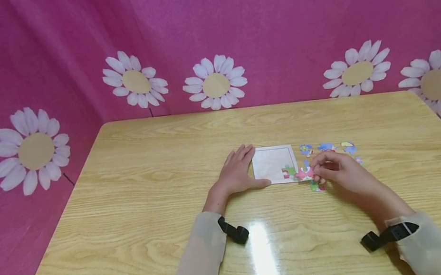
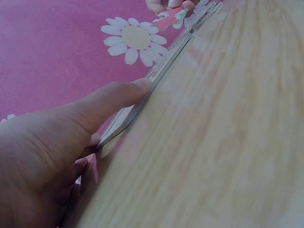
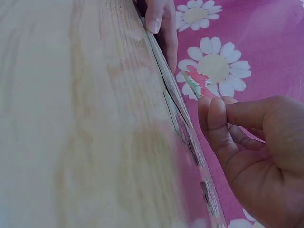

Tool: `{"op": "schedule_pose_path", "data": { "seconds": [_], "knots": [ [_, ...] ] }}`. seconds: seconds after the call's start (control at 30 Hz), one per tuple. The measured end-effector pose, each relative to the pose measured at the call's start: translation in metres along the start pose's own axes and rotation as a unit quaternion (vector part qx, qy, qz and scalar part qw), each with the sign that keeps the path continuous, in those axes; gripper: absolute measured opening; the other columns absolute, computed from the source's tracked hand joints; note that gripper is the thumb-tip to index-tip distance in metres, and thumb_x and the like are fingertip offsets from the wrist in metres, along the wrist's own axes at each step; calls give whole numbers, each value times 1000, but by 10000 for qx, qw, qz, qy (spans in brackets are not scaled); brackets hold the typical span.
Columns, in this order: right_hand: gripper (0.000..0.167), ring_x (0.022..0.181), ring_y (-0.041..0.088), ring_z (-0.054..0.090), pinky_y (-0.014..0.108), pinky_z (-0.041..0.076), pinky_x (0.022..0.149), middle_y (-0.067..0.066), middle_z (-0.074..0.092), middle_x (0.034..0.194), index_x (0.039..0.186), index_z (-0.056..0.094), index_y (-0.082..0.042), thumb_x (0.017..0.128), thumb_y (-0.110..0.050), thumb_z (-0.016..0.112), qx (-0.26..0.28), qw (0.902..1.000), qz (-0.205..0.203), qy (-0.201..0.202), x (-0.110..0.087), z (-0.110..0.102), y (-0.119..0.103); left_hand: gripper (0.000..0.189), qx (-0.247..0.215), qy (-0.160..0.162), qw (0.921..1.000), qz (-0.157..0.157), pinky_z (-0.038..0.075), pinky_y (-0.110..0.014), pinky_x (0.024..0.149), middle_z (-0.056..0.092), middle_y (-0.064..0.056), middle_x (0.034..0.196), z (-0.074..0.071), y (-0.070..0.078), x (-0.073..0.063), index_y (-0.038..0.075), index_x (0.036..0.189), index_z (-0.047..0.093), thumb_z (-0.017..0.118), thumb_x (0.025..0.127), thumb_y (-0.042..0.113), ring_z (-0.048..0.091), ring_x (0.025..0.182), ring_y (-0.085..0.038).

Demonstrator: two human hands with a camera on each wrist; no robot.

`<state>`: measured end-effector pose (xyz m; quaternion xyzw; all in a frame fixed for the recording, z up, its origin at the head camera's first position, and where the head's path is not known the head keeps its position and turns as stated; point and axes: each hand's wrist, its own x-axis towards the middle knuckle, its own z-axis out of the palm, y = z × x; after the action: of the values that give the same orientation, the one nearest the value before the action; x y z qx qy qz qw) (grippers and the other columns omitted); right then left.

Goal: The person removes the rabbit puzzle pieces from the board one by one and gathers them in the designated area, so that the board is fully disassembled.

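A pink puzzle piece [image 1: 305, 173] with some green and white on it is pinched between the thumb and fingertips of my right hand [image 1: 340, 171]. It is held up over the lower right corner of a white puzzle board [image 1: 272, 160], as the right wrist view also shows. On the board lies a green and pink puzzle piece [image 1: 289, 171], just left of the held one. My left hand [image 1: 236, 171] rests at the board's left side, fingers stretched along the upper left and thumb [image 2: 135, 90] on the near edge.
Several loose puzzle pieces, among them a blue one [image 1: 326, 145] and a green one [image 1: 316, 186], lie to the right of the board, some partly behind my right hand. The wooden table [image 1: 128, 210] ends at a pink cloth [image 1: 262, 15] with white flowers.
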<state>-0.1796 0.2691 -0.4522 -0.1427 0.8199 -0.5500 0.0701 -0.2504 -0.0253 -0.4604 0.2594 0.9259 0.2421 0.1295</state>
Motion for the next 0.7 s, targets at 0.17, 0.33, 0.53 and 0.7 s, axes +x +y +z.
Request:
{"op": "schedule_pose_path", "data": {
  "seconds": [0.17, 0.33, 0.53, 0.7],
  "knots": [
    [12, 73, 6, 65, 22, 57, 63, -1, 60, 95, 105, 59, 6, 98, -3, 55, -175, 9996, -117, 175, -7, -5, 3, 107, 22, -6, 10000, -23, 1, -37, 129, 16, 2, 166, 1, 0, 1, 16, 158, 17, 71, 78, 62, 4, 156, -16],
    [14, 73, 4, 63, 22, 56, 62, -6, 62, 90, 107, 59, 5, 98, -4, 55, -469, 9985, -1, 276, -16, -13, 5, 107, 26, -6, 10000, -33, 1, -37, 129, 16, 2, 166, 0, 1, 0, 16, 158, 17, 71, 78, 61, 4, 156, -16],
    [16, 74, 5, 64, 22, 56, 60, -6, 64, 88, 109, 58, 6, 99, -6, 53, -581, 9979, 16, 270, -28, -23, 9, 107, -22, -6, 10000, -25, 0, -37, 129, 16, 2, 166, 0, 1, 0, 16, 158, 18, 71, 78, 61, 4, 156, -16],
    [14, 72, 7, 63, 22, 55, 59, -5, 64, 87, 108, 59, 5, 99, -5, 53, -810, 9961, -44, 348, -35, -29, 10, 107, 38, 20, 10000, 14, 1, -37, 129, 17, 2, 166, 0, 0, -1, 15, 158, 18, 71, 78, 61, 5, 156, -16]
  ]
}}
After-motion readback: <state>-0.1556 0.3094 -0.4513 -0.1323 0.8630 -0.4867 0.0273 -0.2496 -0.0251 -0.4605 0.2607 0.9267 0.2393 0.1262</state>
